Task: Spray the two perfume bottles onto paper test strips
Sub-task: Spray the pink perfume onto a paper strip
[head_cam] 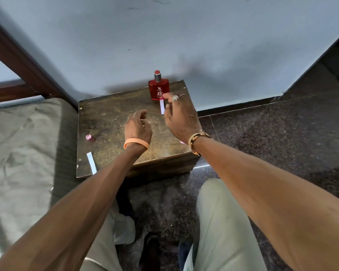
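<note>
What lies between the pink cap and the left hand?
Only bare tabletop: the head view shows nothing resting between the cap and the left hand.

Looks like a home bedroom. Wooden bed frame [18,61] and mattress [24,143] with a rumpled olive sheet on the left. Small worn wooden side table [106,118] against a scuffed painted wall [164,36]. Dark speckled stone floor [272,133], black skirting [243,105].

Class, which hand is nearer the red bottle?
Right. The right hand has its fingertips by the lower right of the red bottle; the left hand is nearer the person, over the box, well apart.
</note>
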### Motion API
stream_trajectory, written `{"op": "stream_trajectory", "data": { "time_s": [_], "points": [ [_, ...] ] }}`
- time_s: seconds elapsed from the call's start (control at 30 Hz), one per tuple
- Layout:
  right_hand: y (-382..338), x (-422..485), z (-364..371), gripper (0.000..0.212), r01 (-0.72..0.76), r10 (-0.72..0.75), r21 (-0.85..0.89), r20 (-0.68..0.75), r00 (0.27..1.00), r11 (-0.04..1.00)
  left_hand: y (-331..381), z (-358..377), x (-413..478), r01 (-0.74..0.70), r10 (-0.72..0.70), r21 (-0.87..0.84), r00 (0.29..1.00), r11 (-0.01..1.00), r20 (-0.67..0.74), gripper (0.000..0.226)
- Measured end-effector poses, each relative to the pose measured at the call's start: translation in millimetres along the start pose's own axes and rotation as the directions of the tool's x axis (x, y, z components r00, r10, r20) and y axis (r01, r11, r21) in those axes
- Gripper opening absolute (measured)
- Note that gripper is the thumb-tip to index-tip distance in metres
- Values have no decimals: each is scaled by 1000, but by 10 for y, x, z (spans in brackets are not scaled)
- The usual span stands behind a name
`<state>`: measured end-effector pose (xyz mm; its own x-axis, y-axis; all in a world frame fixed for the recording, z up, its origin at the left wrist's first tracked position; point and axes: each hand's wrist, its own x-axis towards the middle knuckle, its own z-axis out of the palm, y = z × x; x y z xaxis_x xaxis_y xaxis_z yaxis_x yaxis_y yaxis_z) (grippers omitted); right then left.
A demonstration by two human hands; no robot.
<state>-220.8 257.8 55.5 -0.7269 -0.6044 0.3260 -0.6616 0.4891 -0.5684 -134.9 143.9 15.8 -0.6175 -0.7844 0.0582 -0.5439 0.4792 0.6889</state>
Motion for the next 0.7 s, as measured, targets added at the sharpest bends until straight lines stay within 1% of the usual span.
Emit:
{"op": "stream_trajectory", "data": {
  "time_s": [0.07, 0.17, 0.23, 0.3, 0.37, 0.43, 0.5, 0.57, 0.63, 0.7],
  "points": [
    [-151, 0, 172, 35, 11, -14, 59, 62, 998, 998, -119, -97, 50, 25, -24, 14, 999, 1000, -21, 31],
    [-310, -42, 461, 40, -6, -11, 73, 234, 972, 997, -342, -221, 107, 91, -89, 77, 996, 993, -22, 33],
    [-333, -100, 635, 45, -60, 34, 63, 348, 937, 996, -464, -242, 127, 126, -129, 118, 991, 985, 17, 33],
    [-337, -151, 785, 45, -123, 88, 57, 421, 903, 991, -586, -220, 142, 146, -161, 169, 984, 975, 77, 33],
    [-321, -178, 894, 45, -147, 114, 37, 454, 884, 989, -708, -151, 171, 125, -165, 237, 974, 963, 158, 30],
    [-296, -187, 940, 48, -168, 137, 24, 472, 871, 985, -792, -76, 195, 69, -139, 292, 964, 954, 227, 25],
    [-265, -170, 982, 54, -184, 163, 3, 451, 878, 983, -839, -9, 235, 43, -131, 312, 954, 949, 268, 30],
    [-227, -145, 1030, 58, -212, 194, -3, 420, 887, 977, -828, 38, 265, 42, -130, 308, 954, 950, 271, 29],
    [-189, -118, 1085, 58, -243, 224, -8, 416, 881, 970, -803, 74, 274, 36, -113, 289, 961, 957, 254, 17],
    [-173, -110, 1117, 56, -252, 233, -9, 416, 879, 968, -796, 82, 277, 29, -93, 253, 964, 967, 247, 10]
  ]
}}
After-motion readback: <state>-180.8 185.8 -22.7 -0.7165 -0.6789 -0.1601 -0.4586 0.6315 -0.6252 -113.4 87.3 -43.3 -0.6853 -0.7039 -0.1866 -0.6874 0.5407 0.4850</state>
